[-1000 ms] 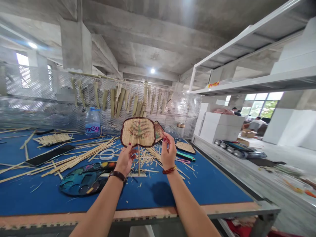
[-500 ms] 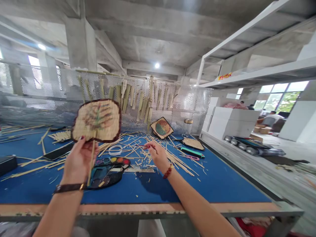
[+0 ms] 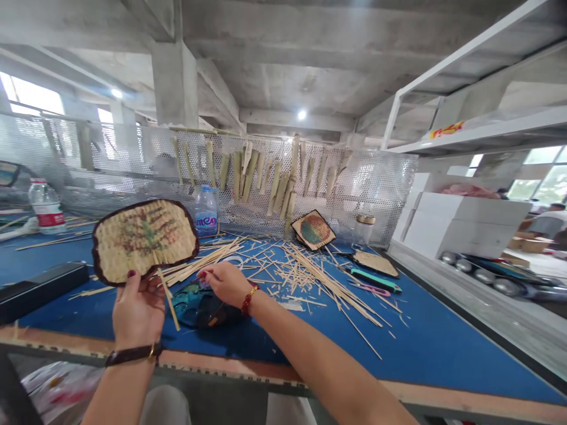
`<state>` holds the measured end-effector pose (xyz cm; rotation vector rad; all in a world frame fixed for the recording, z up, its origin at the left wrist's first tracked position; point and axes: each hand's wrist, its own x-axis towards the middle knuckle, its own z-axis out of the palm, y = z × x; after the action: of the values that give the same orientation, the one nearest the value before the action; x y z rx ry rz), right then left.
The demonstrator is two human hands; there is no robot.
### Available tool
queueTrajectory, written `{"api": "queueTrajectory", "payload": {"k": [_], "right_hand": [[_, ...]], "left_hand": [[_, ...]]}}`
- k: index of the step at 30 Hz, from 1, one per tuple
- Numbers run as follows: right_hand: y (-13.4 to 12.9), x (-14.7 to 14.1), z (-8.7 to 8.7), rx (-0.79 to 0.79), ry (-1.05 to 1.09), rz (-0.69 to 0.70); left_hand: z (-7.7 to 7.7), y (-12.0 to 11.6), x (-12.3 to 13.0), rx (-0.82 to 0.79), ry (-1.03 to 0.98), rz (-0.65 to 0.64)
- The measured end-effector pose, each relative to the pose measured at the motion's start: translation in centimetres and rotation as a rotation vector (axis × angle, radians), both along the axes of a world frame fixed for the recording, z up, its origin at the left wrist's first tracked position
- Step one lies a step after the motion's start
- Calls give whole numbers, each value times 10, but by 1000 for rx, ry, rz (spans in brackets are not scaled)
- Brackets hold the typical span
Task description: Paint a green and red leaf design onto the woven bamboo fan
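Observation:
My left hand (image 3: 139, 307) is closed round the handle of a woven hand fan (image 3: 146, 239), which has a dark brown rim and a blurry green and reddish-brown painted pattern. The fan is raised above the table, its face towards me. My right hand (image 3: 228, 283) pinches a thin paintbrush, mostly hidden by the fingers. That hand is over a dark paint palette (image 3: 190, 304) with round wells, covering its far right part. Palette and hand overlap in view, and I cannot tell whether the brush touches the paint.
Loose bamboo strips (image 3: 319, 277) litter the blue table (image 3: 420, 336). A diamond-shaped woven piece (image 3: 314, 229), a lidded jar (image 3: 363, 230), a green-handled cutter (image 3: 376, 280) and pink scissors (image 3: 372, 289) lie to the right. Bottles (image 3: 207, 211) and a black box (image 3: 42, 289) are on the left.
The view has turned left. My right hand has moved left from over the strips to the palette. The fan has come lower and tilted.

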<state>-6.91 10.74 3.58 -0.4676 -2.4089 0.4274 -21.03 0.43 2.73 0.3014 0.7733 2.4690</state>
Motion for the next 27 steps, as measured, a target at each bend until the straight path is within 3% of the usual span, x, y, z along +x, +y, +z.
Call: {"api": "queueTrajectory", "payload": {"k": [3, 7, 13, 27], "right_hand": [[-4, -9, -2, 25, -127, -67], [-8, -8, -3, 31, -126, -144], [-4, -8, -9, -106, -98, -37], [-2, -8, -11, -244, 3, -38]], "left_hand": [[-2, 0, 1, 3, -3, -28], [-5, 4, 4, 5, -5, -70], [-7, 4, 6, 13, -6, -95], [-6, 4, 10, 9, 13, -105]]}}
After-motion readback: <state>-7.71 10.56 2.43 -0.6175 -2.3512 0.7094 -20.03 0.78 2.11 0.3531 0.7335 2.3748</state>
